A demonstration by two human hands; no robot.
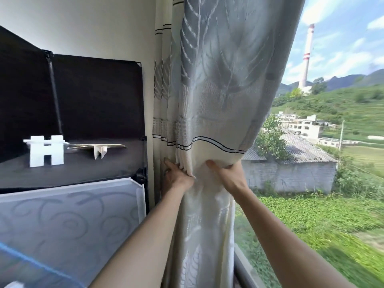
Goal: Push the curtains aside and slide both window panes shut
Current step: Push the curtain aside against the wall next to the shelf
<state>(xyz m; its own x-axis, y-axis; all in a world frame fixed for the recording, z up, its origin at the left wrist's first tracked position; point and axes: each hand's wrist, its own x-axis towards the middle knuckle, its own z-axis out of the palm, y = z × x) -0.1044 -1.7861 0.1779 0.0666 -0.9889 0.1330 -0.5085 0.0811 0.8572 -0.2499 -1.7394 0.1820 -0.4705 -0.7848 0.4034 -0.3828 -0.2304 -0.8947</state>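
Observation:
A cream and grey leaf-patterned curtain (pixel 216 84) hangs bunched at the left side of the window, against the wall corner. My left hand (pixel 176 177) grips its gathered folds from the left, fingers closed in the fabric. Just to the right, my right hand (pixel 228 173) presses and holds the curtain's outer edge, thumb over the cloth. To the right the window opening (pixel 322 163) shows fields, buildings and a tall chimney. A grey window frame rail (pixel 245 269) runs along the bottom. The sliding panes themselves are not distinguishable.
A black modular shelf cabinet (pixel 93 100) stands at the left, close to the curtain. On its shelf sit a white foam block (pixel 46 150) and a flat card on a white stand (pixel 99 148). Below is a translucent patterned panel (pixel 72 221).

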